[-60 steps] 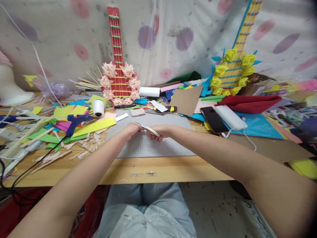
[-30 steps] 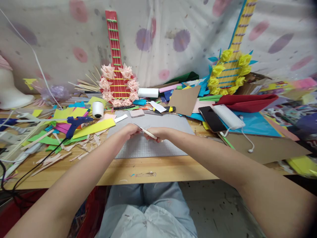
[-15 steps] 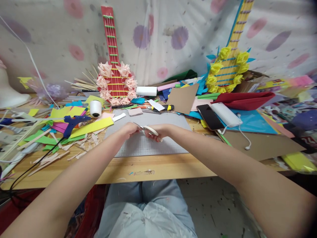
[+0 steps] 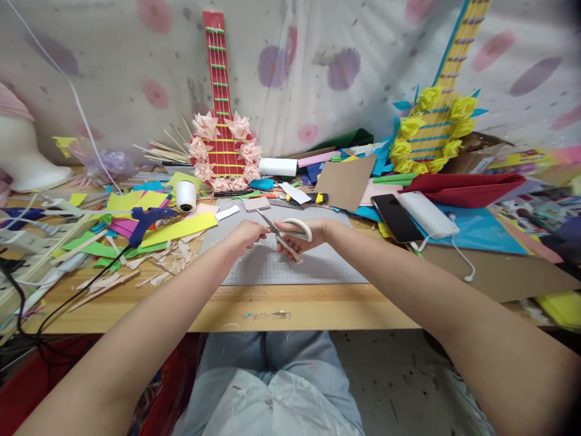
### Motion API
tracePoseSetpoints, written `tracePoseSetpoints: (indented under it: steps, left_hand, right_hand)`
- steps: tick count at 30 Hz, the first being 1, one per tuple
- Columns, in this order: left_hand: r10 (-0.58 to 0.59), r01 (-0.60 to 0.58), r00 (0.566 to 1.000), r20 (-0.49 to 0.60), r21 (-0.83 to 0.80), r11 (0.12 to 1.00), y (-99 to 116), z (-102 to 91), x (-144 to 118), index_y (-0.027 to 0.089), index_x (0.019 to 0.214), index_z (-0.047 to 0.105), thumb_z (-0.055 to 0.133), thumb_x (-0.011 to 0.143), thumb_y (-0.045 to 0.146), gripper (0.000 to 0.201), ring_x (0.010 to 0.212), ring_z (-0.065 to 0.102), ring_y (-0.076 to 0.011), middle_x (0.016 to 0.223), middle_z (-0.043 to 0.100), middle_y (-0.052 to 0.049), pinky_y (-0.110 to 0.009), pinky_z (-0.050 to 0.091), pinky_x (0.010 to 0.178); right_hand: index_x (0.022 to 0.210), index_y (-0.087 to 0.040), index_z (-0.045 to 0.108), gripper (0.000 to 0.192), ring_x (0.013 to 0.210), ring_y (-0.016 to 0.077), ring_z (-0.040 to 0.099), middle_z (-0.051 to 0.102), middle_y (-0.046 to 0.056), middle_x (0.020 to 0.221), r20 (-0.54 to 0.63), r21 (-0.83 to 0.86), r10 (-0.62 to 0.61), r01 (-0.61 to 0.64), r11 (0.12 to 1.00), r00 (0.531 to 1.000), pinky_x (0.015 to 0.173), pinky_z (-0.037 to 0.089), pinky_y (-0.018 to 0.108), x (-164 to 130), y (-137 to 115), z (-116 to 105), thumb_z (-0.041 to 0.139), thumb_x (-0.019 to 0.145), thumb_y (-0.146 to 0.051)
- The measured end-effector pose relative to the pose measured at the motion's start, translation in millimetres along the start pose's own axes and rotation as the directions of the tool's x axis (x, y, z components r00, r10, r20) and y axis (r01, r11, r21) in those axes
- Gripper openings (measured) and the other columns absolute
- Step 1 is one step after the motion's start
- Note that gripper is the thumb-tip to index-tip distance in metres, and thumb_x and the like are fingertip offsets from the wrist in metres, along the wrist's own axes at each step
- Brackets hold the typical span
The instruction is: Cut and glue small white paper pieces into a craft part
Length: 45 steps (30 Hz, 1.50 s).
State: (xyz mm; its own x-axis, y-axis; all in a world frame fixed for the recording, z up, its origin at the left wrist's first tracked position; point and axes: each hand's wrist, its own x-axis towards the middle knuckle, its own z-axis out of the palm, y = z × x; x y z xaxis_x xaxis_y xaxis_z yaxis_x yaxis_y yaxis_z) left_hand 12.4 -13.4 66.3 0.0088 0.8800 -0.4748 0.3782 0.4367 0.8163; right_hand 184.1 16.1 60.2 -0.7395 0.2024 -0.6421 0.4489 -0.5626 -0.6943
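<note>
My right hand (image 4: 305, 237) grips a pair of cream-handled scissors (image 4: 290, 232) over the grey cutting mat (image 4: 318, 266). The blades point left towards my left hand (image 4: 247, 235), whose fingers are pinched right at the blade tips. What the left hand pinches is too small to make out. Both hands meet above the middle of the mat.
A blue glue gun (image 4: 147, 219) lies left among coloured paper strips and scraps. A white spool (image 4: 185, 195), a red paper guitar (image 4: 222, 121) and a yellow one (image 4: 436, 121) stand behind. A phone (image 4: 396, 218), power bank (image 4: 426, 215) and cardboard sheets lie right.
The scissor handles have spread apart in my right hand, so the blades stand wider than a second ago. The head view has shifted slightly; both hands stay over the mat.
</note>
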Motion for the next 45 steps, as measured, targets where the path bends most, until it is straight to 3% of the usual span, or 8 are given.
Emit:
tracePoseSetpoints:
  steps: [6,10,17,22,27,32,39,45]
  left_hand:
    - [-0.003,0.003,1.0,-0.023,-0.017,1.0,-0.5,-0.3,2.3,0.013,0.065,0.054,0.057,0.066,0.022,0.009,0.042,0.026,-0.0047,0.057,0.045,0.0,-0.023,0.011,0.042]
    - [-0.02,0.02,0.999,-0.033,-0.02,1.0,-2.2,-1.5,4.9,0.013,0.067,0.057,0.059,0.065,0.021,0.009,0.04,0.024,-0.0039,0.056,0.045,0.001,-0.023,0.01,0.041]
    - [-0.076,0.074,0.993,-0.09,-0.026,0.997,-6.0,1.6,5.4,0.012,0.058,0.055,0.06,0.064,0.016,0.009,0.038,0.025,-0.004,0.049,0.045,0.001,-0.022,0.01,0.04]
    - [-0.097,0.093,0.988,-0.116,-0.04,0.995,-13.2,-2.0,9.4,0.013,0.049,0.05,0.062,0.062,0.014,0.018,0.037,0.025,-0.0049,0.042,0.04,0.002,-0.023,0.01,0.04]
    - [-0.085,0.082,0.991,-0.107,-0.032,0.996,-15.8,-7.1,7.7,0.013,0.049,0.051,0.062,0.062,0.014,0.017,0.036,0.024,-0.0046,0.042,0.04,0.002,-0.023,0.008,0.041]
    - [-0.09,0.086,0.995,-0.04,-0.079,0.993,-14.1,-16.3,6.2,0.011,0.056,0.057,0.062,0.062,0.013,0.007,0.035,0.023,-0.0035,0.048,0.044,0.0,-0.022,0.005,0.04]
    - [-0.098,0.091,0.995,-0.03,-0.179,0.98,-16.3,-30.9,11.5,0.01,0.06,0.057,0.059,0.066,0.012,0.006,0.035,0.023,-0.0023,0.051,0.045,-0.001,-0.019,0.006,0.037]
    - [-0.062,0.058,0.998,-0.005,-0.285,0.957,-11.5,-30.9,15.6,0.009,0.068,0.057,0.052,0.071,0.012,0.006,0.034,0.022,-0.0014,0.051,0.042,0.002,-0.016,0.008,0.033]
  right_hand:
    - [0.065,-0.01,0.052,0.034,0.053,0.0107,0.05,0.054,0.002,0.057,-0.076,0.0,-0.04,0.04,0.999,0.996,0.05,0.038,0.023,7.1,-0.5,8.2,0.056,0.072,-0.043]
    - [0.054,-0.014,0.04,0.016,0.041,0.007,0.038,0.044,-0.002,0.046,-0.126,0.048,-0.013,0.019,0.999,0.992,0.04,0.031,0.02,15.3,2.4,13.3,0.05,0.065,-0.019]
    - [0.05,-0.018,0.026,0.017,0.032,0.0041,0.023,0.028,-0.006,0.039,-0.269,0.057,0.145,-0.135,0.989,0.952,0.031,0.019,0.016,28.3,-0.5,21.5,0.041,0.058,-0.017]
    - [0.052,-0.018,0.026,0.019,0.03,0.0027,0.021,0.026,-0.008,0.039,-0.32,-0.025,0.058,-0.07,0.997,0.946,0.03,0.017,0.014,39.4,0.4,25.9,0.043,0.061,-0.015]
    - [0.05,-0.017,0.031,0.017,0.031,0.0037,0.027,0.032,-0.007,0.038,-0.336,-0.126,0.111,-0.161,0.979,0.935,0.031,0.023,0.015,36.5,-2.2,28.1,0.044,0.061,-0.014]
    - [0.053,-0.015,0.042,0.014,0.037,0.0056,0.038,0.041,-0.005,0.041,-0.393,-0.302,-0.038,-0.091,0.949,0.919,0.037,0.032,0.018,19.0,1.1,24.7,0.051,0.063,-0.019]
    - [0.065,-0.016,0.055,0.035,0.05,0.0111,0.052,0.058,0.002,0.056,-0.658,-0.631,-0.26,-0.329,0.703,0.707,0.048,0.036,0.022,-25.5,17.2,2.3,0.058,0.063,-0.05]
    - [0.074,-0.017,0.061,0.045,0.067,0.0175,0.056,0.064,0.008,0.075,-0.712,-0.698,-0.473,-0.596,0.397,0.518,0.052,0.032,0.024,-49.1,27.7,-18.6,0.049,0.067,-0.06]
